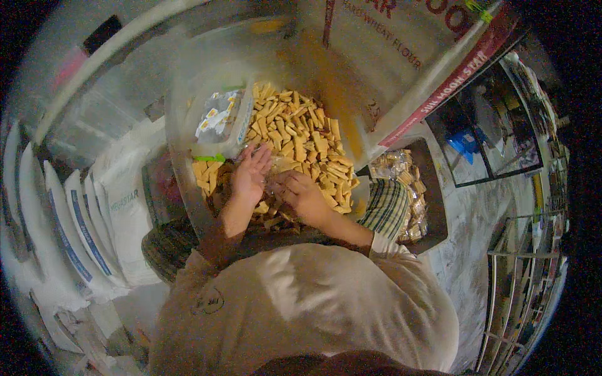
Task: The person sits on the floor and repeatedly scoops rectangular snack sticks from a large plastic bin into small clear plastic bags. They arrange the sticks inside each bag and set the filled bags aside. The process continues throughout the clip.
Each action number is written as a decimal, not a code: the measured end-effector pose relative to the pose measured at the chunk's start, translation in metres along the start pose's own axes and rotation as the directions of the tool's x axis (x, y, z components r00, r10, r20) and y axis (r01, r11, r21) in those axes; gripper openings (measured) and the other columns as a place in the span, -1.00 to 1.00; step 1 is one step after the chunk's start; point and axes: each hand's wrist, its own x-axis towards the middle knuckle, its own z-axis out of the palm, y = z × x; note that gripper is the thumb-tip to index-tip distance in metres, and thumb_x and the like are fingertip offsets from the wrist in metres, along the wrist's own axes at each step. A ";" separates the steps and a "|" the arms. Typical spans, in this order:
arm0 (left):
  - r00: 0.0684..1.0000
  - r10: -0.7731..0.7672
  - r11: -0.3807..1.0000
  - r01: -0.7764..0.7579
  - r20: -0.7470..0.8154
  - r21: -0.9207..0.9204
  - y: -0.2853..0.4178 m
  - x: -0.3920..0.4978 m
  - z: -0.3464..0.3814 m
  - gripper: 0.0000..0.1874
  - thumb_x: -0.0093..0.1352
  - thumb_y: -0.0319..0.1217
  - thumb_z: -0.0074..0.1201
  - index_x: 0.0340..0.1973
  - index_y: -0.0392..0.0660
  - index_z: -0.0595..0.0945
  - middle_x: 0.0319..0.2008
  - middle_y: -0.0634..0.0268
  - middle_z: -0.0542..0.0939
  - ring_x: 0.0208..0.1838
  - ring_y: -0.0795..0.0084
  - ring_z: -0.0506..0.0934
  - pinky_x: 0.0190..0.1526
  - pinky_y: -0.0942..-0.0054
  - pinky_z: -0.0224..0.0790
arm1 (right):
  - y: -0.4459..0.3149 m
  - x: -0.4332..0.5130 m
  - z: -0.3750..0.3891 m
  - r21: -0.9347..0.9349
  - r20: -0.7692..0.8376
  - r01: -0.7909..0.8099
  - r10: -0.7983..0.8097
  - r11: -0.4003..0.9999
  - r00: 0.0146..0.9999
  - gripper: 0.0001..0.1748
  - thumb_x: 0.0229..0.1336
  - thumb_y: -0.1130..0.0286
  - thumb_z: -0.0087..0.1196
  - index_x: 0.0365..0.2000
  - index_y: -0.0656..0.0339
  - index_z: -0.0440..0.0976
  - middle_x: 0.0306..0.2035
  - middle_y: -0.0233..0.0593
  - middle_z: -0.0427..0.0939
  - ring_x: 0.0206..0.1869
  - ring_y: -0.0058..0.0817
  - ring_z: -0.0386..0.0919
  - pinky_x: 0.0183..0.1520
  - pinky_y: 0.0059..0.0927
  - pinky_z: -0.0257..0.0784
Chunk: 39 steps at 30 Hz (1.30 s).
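A heap of golden-brown cut biscuit or cracker pieces fills a large translucent tub in front of me. My left hand is above the heap with its palm turned up and its fingers extended. Beside it, my right hand bends its fingers around what looks like a clear plastic bag. That thin film spans the gap between my hands and is blurred. Near my left fingertips, a clear plastic box holds small white-and-orange packets. It rests among the pieces.
To the right, a dark crate holds several filled clear bags. A large printed flour sack stands beyond the tub. White sacks are stacked at left. A wire rack stands at far right.
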 end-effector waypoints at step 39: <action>0.996 -0.055 0.996 0.059 -0.067 0.070 0.009 -0.027 -0.018 -0.57 0.32 -0.40 -0.24 0.11 -0.19 0.24 0.11 0.17 0.30 0.18 0.25 0.25 0.19 0.29 0.04 | 0.148 0.025 0.014 -0.326 -0.106 -0.644 0.650 0.692 0.752 -0.19 -0.02 -0.02 -0.02 -0.02 0.56 0.13 -0.07 0.24 0.30 -0.05 0.03 0.30 0.04 -0.09 0.15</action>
